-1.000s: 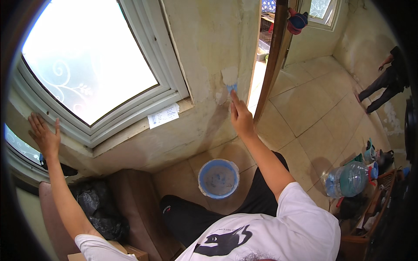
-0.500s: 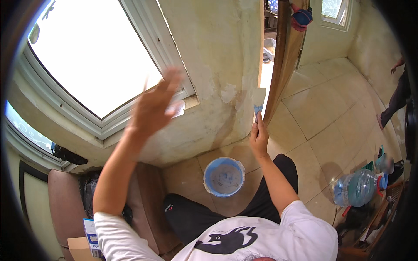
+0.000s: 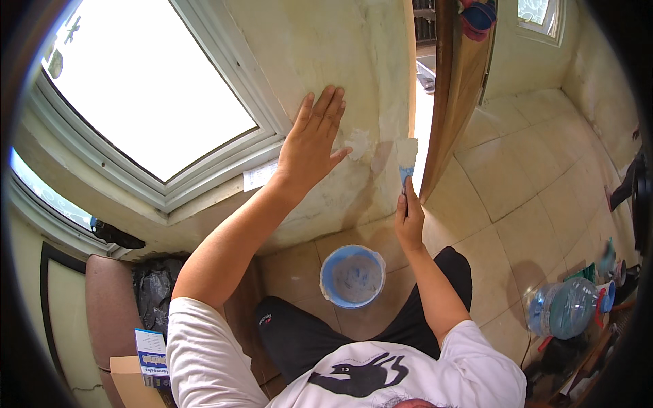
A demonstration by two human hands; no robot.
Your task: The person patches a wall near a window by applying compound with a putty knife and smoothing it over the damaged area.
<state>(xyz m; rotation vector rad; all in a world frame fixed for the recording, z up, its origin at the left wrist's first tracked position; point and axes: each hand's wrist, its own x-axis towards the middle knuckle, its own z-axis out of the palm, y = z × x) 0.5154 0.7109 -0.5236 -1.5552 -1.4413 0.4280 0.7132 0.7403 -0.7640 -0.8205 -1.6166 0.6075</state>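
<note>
My left hand [image 3: 311,139] lies flat with fingers stretched on the stained wall [image 3: 340,47], beside the window frame [image 3: 262,130] and a pale filled patch. My right hand [image 3: 409,221] grips a scraper [image 3: 408,163] with its blade upright at the wall's edge by the doorway; blue and pale material shows on it. Below, between my legs, a blue bucket [image 3: 352,275] with greyish contents stands on the tiled floor. A white paper [image 3: 257,178] lies on the sill under the window.
An open wooden door [image 3: 452,102] stands right of the wall. At lower left are a brown sofa [image 3: 109,306], black plastic [image 3: 151,292] and boxes [image 3: 129,381]. A water jug [image 3: 564,309] and assorted items lie at right. Another person's dark-clothed leg [image 3: 622,187] shows at the far right.
My left hand has moved from the left window frame rightward onto the wall. The scraper has shifted right to the wall's edge. The other person has moved mostly out of view.
</note>
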